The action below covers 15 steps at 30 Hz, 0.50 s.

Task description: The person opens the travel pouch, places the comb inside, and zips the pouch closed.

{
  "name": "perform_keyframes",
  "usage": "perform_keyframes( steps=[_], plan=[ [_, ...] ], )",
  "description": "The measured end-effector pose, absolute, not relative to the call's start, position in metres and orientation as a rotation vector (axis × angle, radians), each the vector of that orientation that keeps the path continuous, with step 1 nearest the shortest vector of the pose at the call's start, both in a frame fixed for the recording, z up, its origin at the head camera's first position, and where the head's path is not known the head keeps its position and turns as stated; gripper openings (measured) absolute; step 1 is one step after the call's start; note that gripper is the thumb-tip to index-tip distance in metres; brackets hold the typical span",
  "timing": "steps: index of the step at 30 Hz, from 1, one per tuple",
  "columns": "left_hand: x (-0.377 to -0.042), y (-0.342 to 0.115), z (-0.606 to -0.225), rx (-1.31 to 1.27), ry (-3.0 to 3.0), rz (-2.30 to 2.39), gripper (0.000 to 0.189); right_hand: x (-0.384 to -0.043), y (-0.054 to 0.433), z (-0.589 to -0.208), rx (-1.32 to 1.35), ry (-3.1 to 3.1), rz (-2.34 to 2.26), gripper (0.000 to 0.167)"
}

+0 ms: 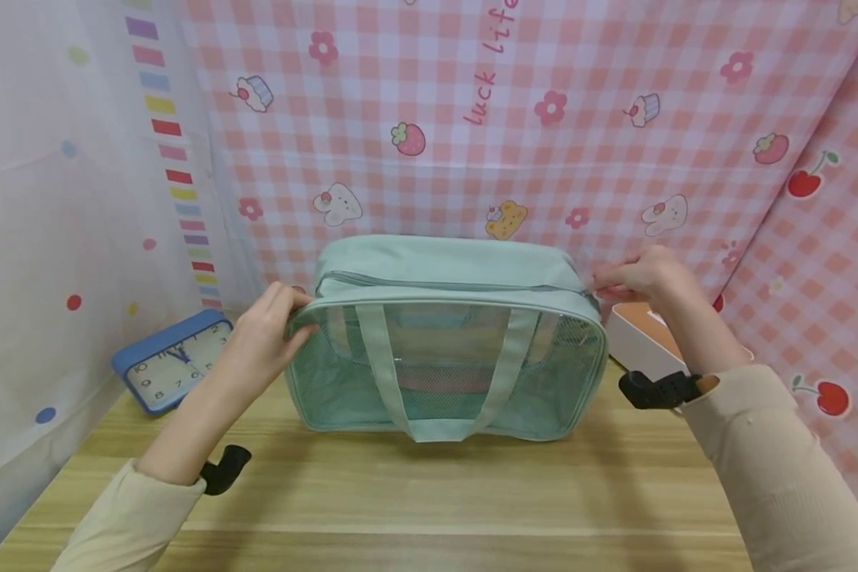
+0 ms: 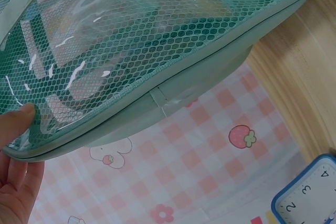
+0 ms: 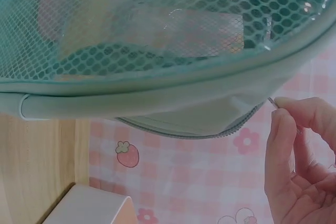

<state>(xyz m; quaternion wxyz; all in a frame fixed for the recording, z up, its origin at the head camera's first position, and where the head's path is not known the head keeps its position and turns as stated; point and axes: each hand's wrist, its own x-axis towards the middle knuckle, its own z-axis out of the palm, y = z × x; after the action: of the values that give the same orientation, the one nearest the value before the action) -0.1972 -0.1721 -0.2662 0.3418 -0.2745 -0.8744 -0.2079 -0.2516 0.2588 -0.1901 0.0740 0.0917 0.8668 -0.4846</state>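
Note:
A mint-green toiletry bag (image 1: 443, 260) with a clear mesh front stands upright on the table, its two straps hanging down the front. My left hand (image 1: 260, 332) grips the bag's upper left corner, thumb on the mesh front and fingers behind the edge. At the top right end, my right hand (image 1: 647, 274) pinches a small metal zipper pull (image 3: 274, 103) between thumb and finger. The zipper (image 3: 194, 136) runs along the bag's top and curves round the side. Items inside the bag (image 2: 79, 40) show only blurrily through the mesh.
A blue-framed clock (image 1: 179, 361) leans at the left. Behind the right forearm sits a white box with a brown top (image 1: 643, 338). Checked pink cloth (image 1: 472, 119) hangs behind the wooden table (image 1: 429, 500), with more cloth at both sides.

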Motion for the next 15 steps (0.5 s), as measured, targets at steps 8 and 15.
perform_keyframes(
  steps=[8, 15],
  plan=[
    [-0.1971, -0.1723, -0.267, -0.707, -2.283, -0.541, 0.025, -0.251, 0.2596, -0.1945, 0.232, 2.634, -1.42, 0.036],
    [-0.1977, -0.172, -0.2664, -0.712, -2.28, -0.531, 0.025, -0.2507, 0.2628, -0.1966, 0.278, 2.722, -1.32, 0.044]
  ],
)
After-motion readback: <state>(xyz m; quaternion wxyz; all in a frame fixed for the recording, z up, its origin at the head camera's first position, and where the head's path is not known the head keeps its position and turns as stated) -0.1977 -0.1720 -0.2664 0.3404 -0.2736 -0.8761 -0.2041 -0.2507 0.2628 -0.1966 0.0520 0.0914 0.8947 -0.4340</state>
